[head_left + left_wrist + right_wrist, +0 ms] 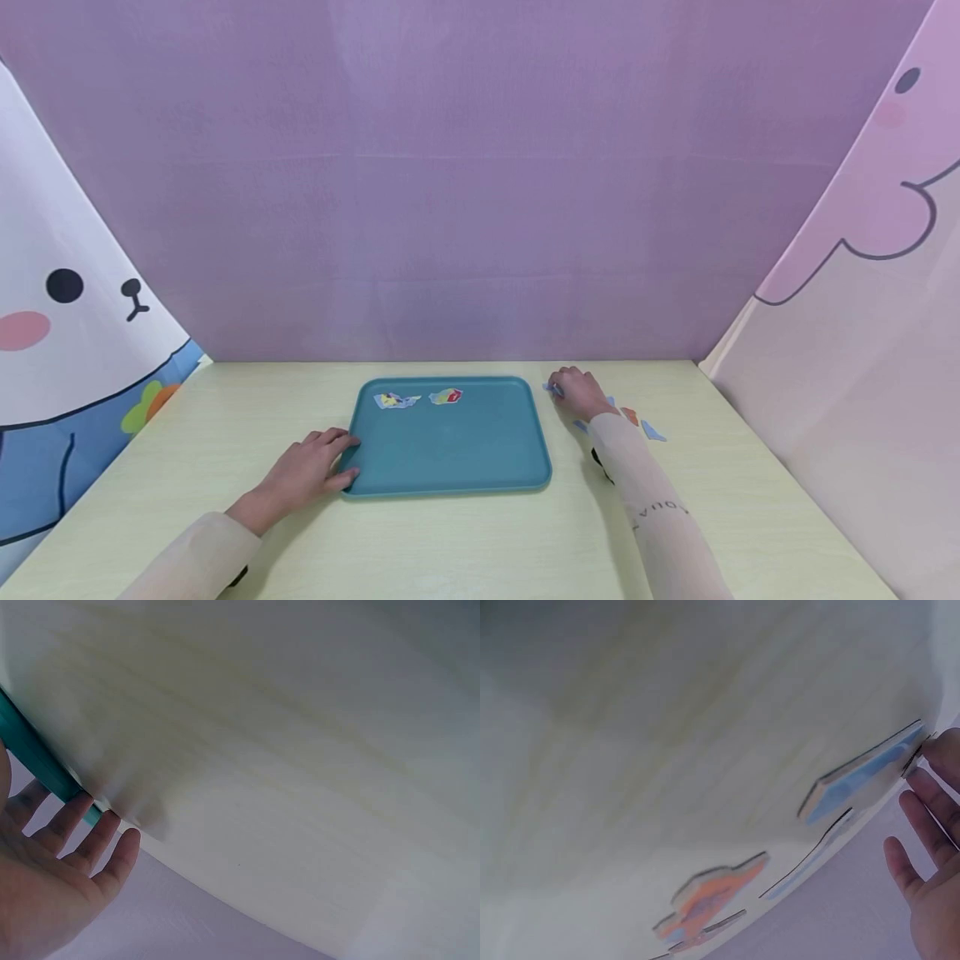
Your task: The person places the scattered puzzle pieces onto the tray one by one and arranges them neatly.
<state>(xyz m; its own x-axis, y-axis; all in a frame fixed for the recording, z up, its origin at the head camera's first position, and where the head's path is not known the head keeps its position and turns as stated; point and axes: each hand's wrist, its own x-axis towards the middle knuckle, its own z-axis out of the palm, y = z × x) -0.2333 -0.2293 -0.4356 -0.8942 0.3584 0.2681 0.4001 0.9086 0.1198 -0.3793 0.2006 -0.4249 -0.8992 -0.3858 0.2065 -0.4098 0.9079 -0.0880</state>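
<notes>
A teal tray (450,450) lies on the table with two printed puzzle pieces near its far edge: a blue and yellow piece (396,402) and a green and red piece (446,397). At the tray's left rim rests my left hand (303,471), fingers extended and touching the edge. Beyond the tray's right side, my right hand (579,392) pinches a blue puzzle piece (555,388) between thumb and index finger, low over the table. An orange piece (709,900) and several blue pieces lie around that hand, partly hidden by it in the head view.
The pale wooden table (450,542) meets a purple cloth backdrop (480,208) at its far edge. Cartoon-printed cloths hang on the left (67,350) and right (862,350). One blue piece (653,431) lies rightmost among the loose pieces.
</notes>
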